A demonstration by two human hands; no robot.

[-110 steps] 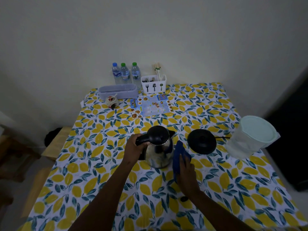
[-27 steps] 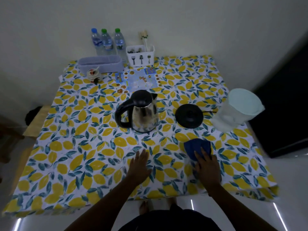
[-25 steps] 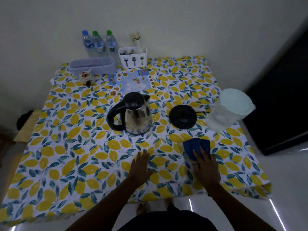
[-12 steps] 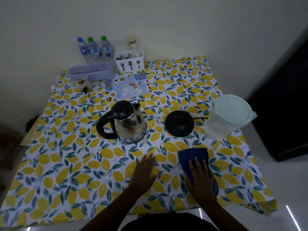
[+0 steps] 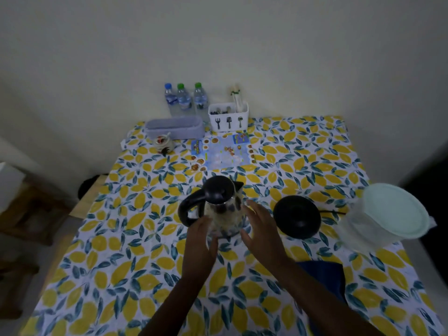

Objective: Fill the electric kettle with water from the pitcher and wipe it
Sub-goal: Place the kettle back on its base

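Note:
A steel electric kettle [image 5: 224, 209] with a black lid and handle stands mid-table, its handle to the left. My left hand [image 5: 201, 241] and my right hand [image 5: 260, 229] are on either side of its near body, fingers spread, holding nothing; whether they touch the steel is unclear. The black round kettle base [image 5: 297, 216] lies to the right with its cord. A clear pitcher [image 5: 385, 217] with a pale green lid stands at the right edge. A blue cloth [image 5: 324, 275] lies flat on the table, partly under my right forearm.
The table wears a lemon-print cloth [image 5: 135, 258]. Along the far edge stand three water bottles [image 5: 185, 99], a white cutlery caddy [image 5: 229, 117], a grey box [image 5: 174, 128], a small cup [image 5: 163, 143] and a printed sheet [image 5: 221, 151]. A wooden bench [image 5: 31, 209] stands left.
My right hand left the blue cloth, and both hands moved forward from the near table to the kettle's sides. The view also shifted closer.

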